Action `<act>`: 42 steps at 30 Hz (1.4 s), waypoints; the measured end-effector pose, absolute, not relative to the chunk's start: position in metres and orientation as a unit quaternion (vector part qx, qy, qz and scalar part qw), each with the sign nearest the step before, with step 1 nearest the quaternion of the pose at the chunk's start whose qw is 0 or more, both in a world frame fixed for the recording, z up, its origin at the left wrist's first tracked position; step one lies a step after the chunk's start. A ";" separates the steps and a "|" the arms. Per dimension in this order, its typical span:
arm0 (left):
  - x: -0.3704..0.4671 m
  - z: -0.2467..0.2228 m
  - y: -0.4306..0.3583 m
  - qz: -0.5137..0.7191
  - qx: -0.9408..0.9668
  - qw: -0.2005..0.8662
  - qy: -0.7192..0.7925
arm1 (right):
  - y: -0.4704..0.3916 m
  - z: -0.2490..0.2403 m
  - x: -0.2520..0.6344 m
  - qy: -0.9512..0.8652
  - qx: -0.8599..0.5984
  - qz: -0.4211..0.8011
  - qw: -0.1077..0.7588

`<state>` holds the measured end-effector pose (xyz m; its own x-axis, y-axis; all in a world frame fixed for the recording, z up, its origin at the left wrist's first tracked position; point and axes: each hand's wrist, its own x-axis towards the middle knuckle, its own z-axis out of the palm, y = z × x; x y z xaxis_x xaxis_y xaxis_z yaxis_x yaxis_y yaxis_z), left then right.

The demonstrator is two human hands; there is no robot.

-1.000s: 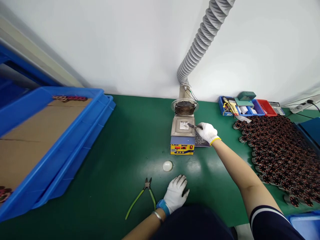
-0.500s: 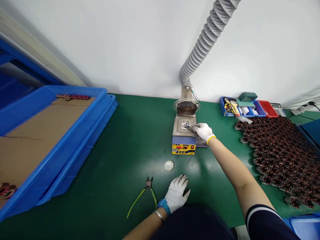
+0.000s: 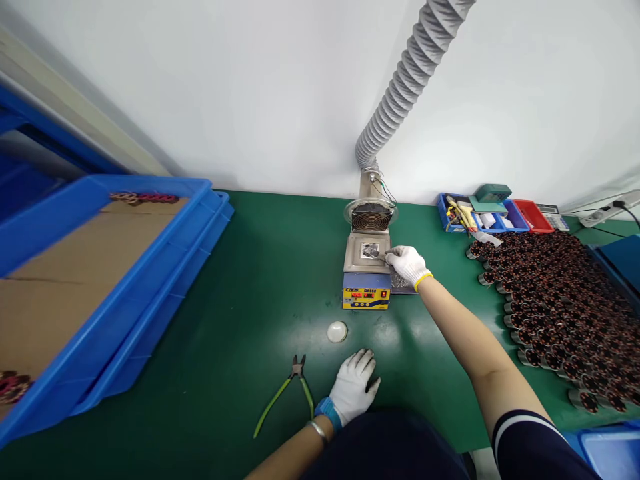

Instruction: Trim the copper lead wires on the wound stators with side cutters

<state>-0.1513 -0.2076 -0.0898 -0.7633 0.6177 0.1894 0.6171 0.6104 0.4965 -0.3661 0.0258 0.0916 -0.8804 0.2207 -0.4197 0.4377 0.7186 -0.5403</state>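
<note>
My right hand (image 3: pixel 406 264), in a white glove with a yellow cuff, is closed on a small flat metal scraper (image 3: pixel 381 256). The scraper's tip is over the square opening of a solder pot (image 3: pixel 366 297), where shiny silvery metal (image 3: pixel 370 251) shows. My glove covers most of the scraper's handle. Resting on the green table, my left hand (image 3: pixel 354 385) lies flat in a white glove, fingers spread and holding nothing. Diagonal cutters (image 3: pixel 299 368) with green handles lie open to its left. A small round whitish dish (image 3: pixel 337 331) sits just above its fingertips.
A fan-like vent (image 3: pixel 372 219) on a grey hose (image 3: pixel 400 93) stands behind the pot. Many copper-wound motor cores (image 3: pixel 565 313) fill the right side. Blue bins (image 3: pixel 165 267) stand at left. Small tool trays (image 3: pixel 500 223) sit along the wall.
The view has shifted very slightly. My right hand keeps the scraper at the pot's opening, and the grey patch on the metal there looks a little different. My left hand has not moved.
</note>
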 end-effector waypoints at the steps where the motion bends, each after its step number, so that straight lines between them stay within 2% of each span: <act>1: -0.151 -0.090 -0.208 0.276 0.344 0.000 0.897 | 0.028 0.093 -0.365 0.914 0.183 -0.326 0.161; 7: -0.151 -0.091 -0.207 0.273 0.345 0.003 0.898 | 0.038 0.098 -0.353 0.921 0.207 -0.302 0.136; 28: -0.150 -0.092 -0.207 0.265 0.343 0.004 0.901 | 0.038 0.088 -0.330 0.916 0.183 -0.332 0.131; 32: -0.150 -0.093 -0.207 0.265 0.343 0.001 0.901 | 0.059 0.080 -0.304 0.933 0.198 -0.279 0.111; 35: -0.149 -0.093 -0.207 0.265 0.343 -0.002 0.901 | 0.069 0.069 -0.277 0.951 0.217 -0.195 0.101; 39: -0.148 -0.093 -0.206 0.262 0.345 -0.006 0.901 | 0.068 0.052 -0.254 0.965 0.222 -0.079 0.116; 42: -0.148 -0.093 -0.206 0.259 0.347 -0.008 0.901 | 0.069 0.042 -0.251 0.970 0.208 -0.036 0.122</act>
<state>-0.1478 -0.2059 -0.0928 -0.7591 0.6215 0.1935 0.6295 0.6252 0.4613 -0.2509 0.0688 0.0423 -0.8836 0.3956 -0.2507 0.4131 0.9105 -0.0192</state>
